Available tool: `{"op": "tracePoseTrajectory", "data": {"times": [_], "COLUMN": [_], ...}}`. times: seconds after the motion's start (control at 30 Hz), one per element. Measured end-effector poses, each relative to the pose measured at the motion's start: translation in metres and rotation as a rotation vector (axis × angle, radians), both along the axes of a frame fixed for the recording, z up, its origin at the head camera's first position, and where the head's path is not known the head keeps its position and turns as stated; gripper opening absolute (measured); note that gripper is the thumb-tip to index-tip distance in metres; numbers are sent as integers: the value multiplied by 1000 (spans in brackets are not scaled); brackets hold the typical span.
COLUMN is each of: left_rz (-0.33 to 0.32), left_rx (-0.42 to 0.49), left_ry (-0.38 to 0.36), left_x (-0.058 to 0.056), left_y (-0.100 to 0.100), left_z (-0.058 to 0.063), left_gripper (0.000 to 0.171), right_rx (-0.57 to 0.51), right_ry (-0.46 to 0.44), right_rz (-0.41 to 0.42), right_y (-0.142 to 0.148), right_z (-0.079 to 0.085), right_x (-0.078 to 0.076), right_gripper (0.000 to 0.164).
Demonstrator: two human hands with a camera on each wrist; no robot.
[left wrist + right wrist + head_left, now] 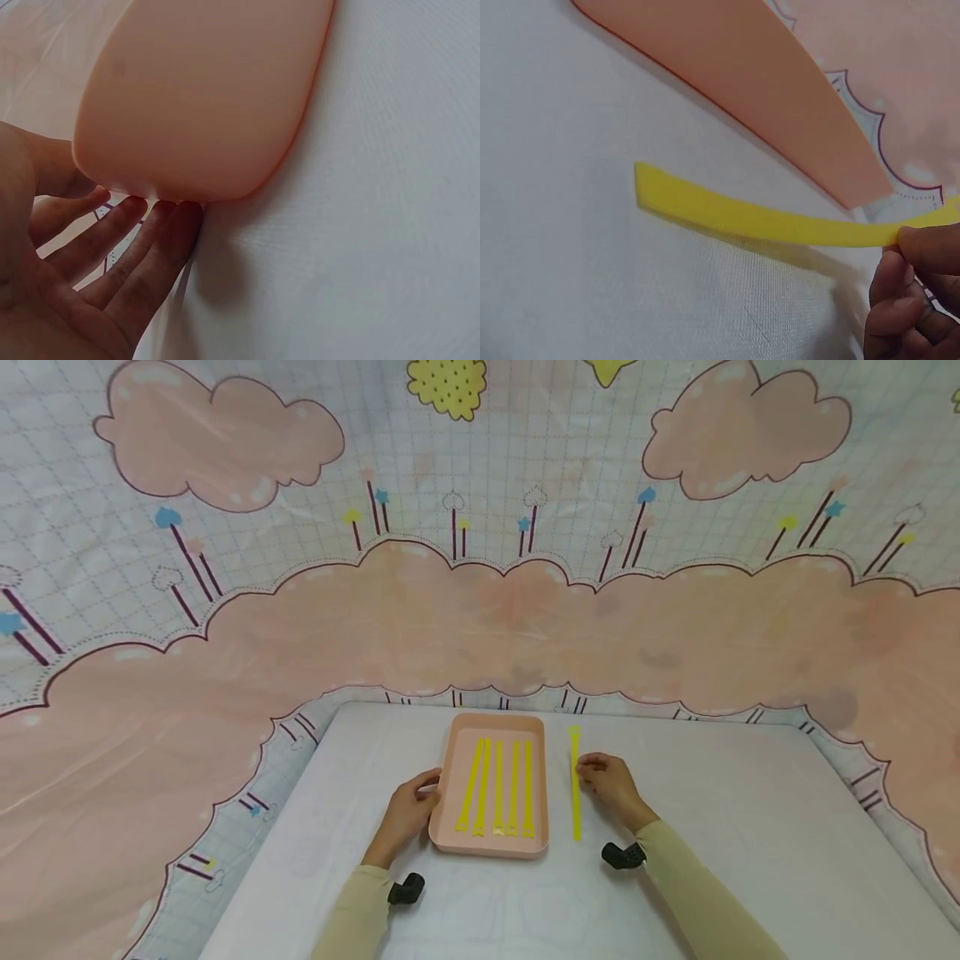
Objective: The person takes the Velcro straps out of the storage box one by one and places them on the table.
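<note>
A shallow pink tray [491,847] lies on the table with several flat yellow strips [498,785] inside it, running lengthwise side by side, widened at their near ends. At the tray's left side is my left hand [414,802]; its nearly straight fingertips touch the outer wall, as the left wrist view shows. My right hand [611,783], just right of the tray, pinches another yellow strip [765,221] between thumb and fingers. That strip bends slightly, its plain end toward me and its widened end pointing away. Part of it is hidden behind the fingers.
The white tabletop [750,827] reaches out on both sides of the tray. Behind it hangs a sheet [510,635] printed with clouds. A black wrist device [407,889] is at the left wrist, and another black device [624,857] at the right.
</note>
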State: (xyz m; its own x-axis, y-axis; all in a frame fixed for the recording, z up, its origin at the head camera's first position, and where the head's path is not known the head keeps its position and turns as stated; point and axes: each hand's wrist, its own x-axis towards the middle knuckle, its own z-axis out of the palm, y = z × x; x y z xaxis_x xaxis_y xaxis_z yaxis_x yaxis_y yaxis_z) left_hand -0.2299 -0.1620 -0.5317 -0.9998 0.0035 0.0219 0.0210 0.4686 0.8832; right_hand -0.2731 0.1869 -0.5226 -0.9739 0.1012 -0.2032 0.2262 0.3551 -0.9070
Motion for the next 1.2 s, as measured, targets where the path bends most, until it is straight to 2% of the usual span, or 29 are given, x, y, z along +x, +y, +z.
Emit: {"op": "tracePoseTrajectory", "data": {"times": [0.47, 0.87, 1.03, 1.2], "left_rz": [-9, -15, -16, -22], "left_rx": [11, 13, 8, 9], "left_ry": [4, 17, 22, 34], "left_x": [3, 3, 3, 4], "left_y": [-1, -2, -2, -2], "left_z": [4, 2, 0, 0], "left_gripper": [42, 43, 43, 43], "right_rx": [30, -2, -15, 4], "right_ry": [-60, -45, -45, -17], "right_rz": [25, 15, 11, 41], "right_y": [-1, 1, 1, -1], "right_z": [-2, -6, -2, 11], "right_x": [-9, -8, -6, 0], "right_gripper": [24, 21, 23, 26]}}
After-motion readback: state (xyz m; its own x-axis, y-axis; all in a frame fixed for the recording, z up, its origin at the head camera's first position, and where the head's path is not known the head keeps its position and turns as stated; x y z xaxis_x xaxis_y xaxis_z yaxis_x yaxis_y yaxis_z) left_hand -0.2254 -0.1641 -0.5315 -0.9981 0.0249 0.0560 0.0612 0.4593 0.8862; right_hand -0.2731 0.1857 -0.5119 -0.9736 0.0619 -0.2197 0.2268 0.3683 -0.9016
